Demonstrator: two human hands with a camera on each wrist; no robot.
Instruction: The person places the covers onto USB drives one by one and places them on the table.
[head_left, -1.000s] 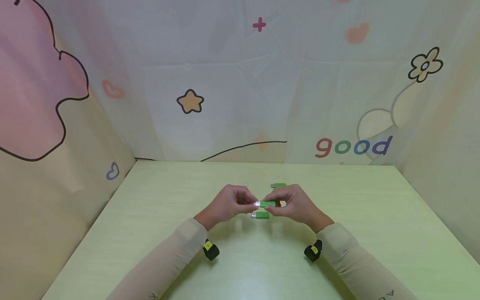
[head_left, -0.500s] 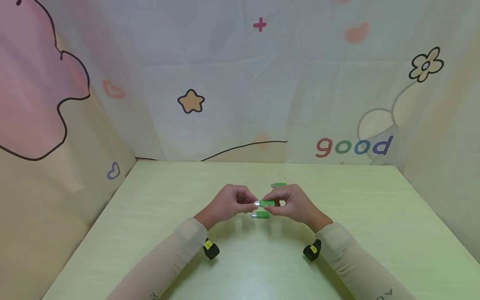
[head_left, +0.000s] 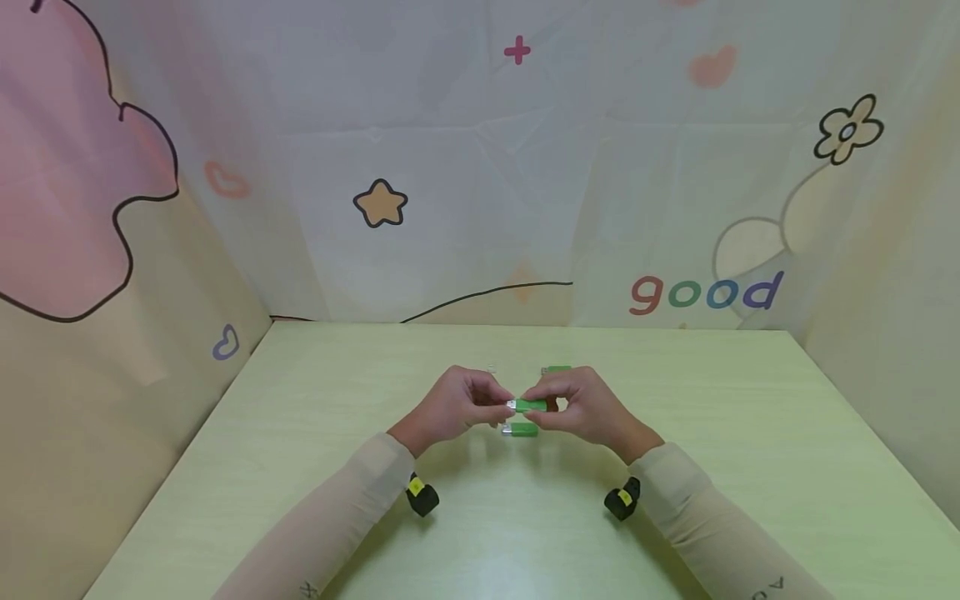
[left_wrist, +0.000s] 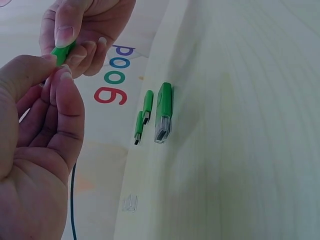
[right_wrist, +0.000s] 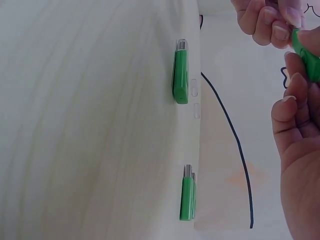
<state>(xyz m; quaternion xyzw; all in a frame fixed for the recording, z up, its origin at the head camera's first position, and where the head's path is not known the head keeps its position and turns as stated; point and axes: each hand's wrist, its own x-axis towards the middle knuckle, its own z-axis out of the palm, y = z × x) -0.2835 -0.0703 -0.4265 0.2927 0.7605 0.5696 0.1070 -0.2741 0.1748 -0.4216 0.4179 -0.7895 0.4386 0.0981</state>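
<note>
A green USB flash drive (head_left: 532,406) is held above the table between both hands. My right hand (head_left: 592,412) pinches its green body between thumb and fingers. At the drive's silver plug end, the thumb and fingertips of my left hand (head_left: 455,407) pinch; whether a clear cap sits there is hidden by the fingers. Just below the hands, another green flash drive (left_wrist: 163,107) lies on the table with a clear cap over its plug. Farther back lie two uncapped green drives, one nearer (left_wrist: 148,106) and one beyond (left_wrist: 139,127).
Two small clear caps lie near the table's back, a first cap (right_wrist: 194,87) and a second cap (right_wrist: 196,110). A printed cloth (head_left: 450,250) hangs behind the pale table (head_left: 510,525). Each wrist carries a small black camera, such as the left camera (head_left: 423,497).
</note>
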